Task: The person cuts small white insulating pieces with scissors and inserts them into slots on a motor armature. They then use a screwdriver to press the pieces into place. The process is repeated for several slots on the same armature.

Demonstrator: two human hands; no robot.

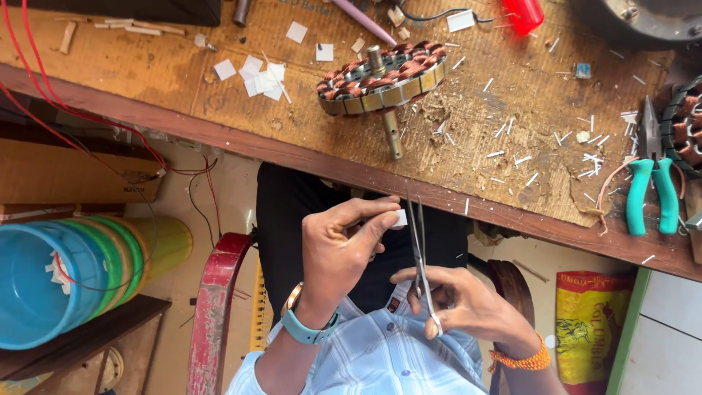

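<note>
Head view: a small white paper piece (400, 218) is pinched between the thumb and fingers of the left hand (340, 252), held above the lap, just below the edge of the wooden workbench (183, 110); a teal watch (306, 330) is worn on that wrist. A pair of scissors (420, 256) is gripped by the right hand (468, 303), fingers closed through the handles, the 2 long blades parted narrowly and pointing up beside the paper piece; an orange thread band (521, 360) is seen at that wrist. On the bench a copper-wound motor stator (384, 79) lies tilted on its shaft, with white paper squares (259, 74) scattered to its left and teal-handled pliers (651, 186) well apart at the right; stacked coloured buckets (73, 274) are seen lower left.
</note>
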